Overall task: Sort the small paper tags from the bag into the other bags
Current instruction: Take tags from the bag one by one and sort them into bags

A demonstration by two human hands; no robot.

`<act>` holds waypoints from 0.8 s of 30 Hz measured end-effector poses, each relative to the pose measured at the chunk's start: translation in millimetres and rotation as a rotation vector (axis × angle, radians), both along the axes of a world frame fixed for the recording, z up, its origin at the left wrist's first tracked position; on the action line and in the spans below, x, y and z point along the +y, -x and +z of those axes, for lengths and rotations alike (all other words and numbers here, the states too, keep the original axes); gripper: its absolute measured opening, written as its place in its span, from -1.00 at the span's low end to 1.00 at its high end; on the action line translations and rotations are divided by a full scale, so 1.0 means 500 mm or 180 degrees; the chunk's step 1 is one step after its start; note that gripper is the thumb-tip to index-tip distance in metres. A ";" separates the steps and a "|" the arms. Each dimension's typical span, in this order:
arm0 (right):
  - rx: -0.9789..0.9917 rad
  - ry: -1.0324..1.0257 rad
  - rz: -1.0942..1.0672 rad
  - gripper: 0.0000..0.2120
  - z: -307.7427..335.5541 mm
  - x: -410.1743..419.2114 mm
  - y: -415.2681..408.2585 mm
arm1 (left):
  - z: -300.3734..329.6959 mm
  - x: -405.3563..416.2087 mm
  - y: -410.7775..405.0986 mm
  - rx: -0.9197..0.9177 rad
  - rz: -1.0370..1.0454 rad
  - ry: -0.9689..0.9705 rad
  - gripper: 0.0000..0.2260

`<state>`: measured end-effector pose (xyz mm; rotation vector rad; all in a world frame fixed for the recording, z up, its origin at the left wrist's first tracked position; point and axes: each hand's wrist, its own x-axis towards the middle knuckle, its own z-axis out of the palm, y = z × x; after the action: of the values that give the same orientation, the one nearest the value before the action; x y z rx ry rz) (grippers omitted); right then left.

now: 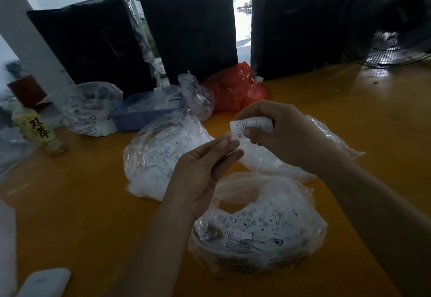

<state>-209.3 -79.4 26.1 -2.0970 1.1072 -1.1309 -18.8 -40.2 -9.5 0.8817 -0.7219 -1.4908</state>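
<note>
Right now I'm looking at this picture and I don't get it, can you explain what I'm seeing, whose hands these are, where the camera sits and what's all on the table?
There is no machine: a person wears a camera on the head, looking down at their own two bare hands. The right hand pinches a small paper tag marked XL. The left hand is open, fingers straight, just below the tag. On the yellow table lie clear plastic bags of tags: one nearest the person, one to the left, one under the right hand. Further back are a blue tray, a red bag and a drink bottle.
</note>
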 end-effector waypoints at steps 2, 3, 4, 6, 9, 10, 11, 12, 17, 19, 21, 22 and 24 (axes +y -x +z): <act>0.0026 -0.0019 0.0015 -0.79 0.001 0.001 0.002 | 0.001 0.000 0.000 0.0013 0.0028 -0.0021 -0.69; 0.0021 -0.0029 0.0007 -0.79 0.001 0.000 0.003 | 0.001 0.000 0.000 0.0017 0.0038 -0.0025 -0.69; -0.0008 -0.0037 -0.0018 -0.79 0.002 -0.001 0.003 | 0.002 0.000 0.001 0.0023 0.0046 -0.0024 -0.67; -0.0134 -0.0011 -0.0124 -0.78 0.002 -0.003 0.003 | 0.002 0.001 0.001 0.0049 0.0066 -0.0025 -0.63; -0.0244 0.0021 -0.0244 -0.75 0.004 -0.005 0.002 | 0.001 0.001 0.000 0.0092 0.0110 -0.0026 -0.65; -0.0251 0.0006 -0.0243 -0.74 0.004 -0.005 0.002 | 0.000 0.001 0.000 0.0043 0.0140 -0.0026 -0.69; -0.0247 -0.0012 -0.0235 -0.74 0.005 -0.005 0.002 | -0.001 0.001 0.000 -0.0080 0.0200 -0.0018 -0.73; -0.0237 -0.0029 -0.0230 -0.74 0.004 -0.005 0.003 | -0.002 0.001 0.002 -0.0303 0.0297 0.0016 -0.77; -0.0126 -0.0055 -0.0190 -0.74 0.004 -0.003 0.001 | -0.010 0.003 0.007 -0.1213 0.0731 0.0422 -0.83; -0.0094 -0.0045 -0.0173 -0.73 0.006 -0.002 0.001 | -0.005 0.005 0.008 -0.0901 0.0660 0.0392 -0.85; -0.0081 -0.0001 -0.0180 -0.72 0.007 -0.001 0.000 | 0.002 0.006 0.008 -0.0520 0.0529 0.0295 -0.78; -0.0083 0.0023 -0.0187 -0.72 0.008 0.000 0.000 | 0.004 0.006 0.008 -0.0358 0.0479 0.0240 -0.72; -0.0088 0.0043 -0.0188 -0.73 0.010 0.003 0.000 | 0.007 0.007 0.008 -0.0136 0.0460 0.0161 -0.69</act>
<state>-209.1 -78.1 31.0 -2.0651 1.1584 -1.1945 -22.8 -36.8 -6.1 0.9106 -0.7091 -1.3240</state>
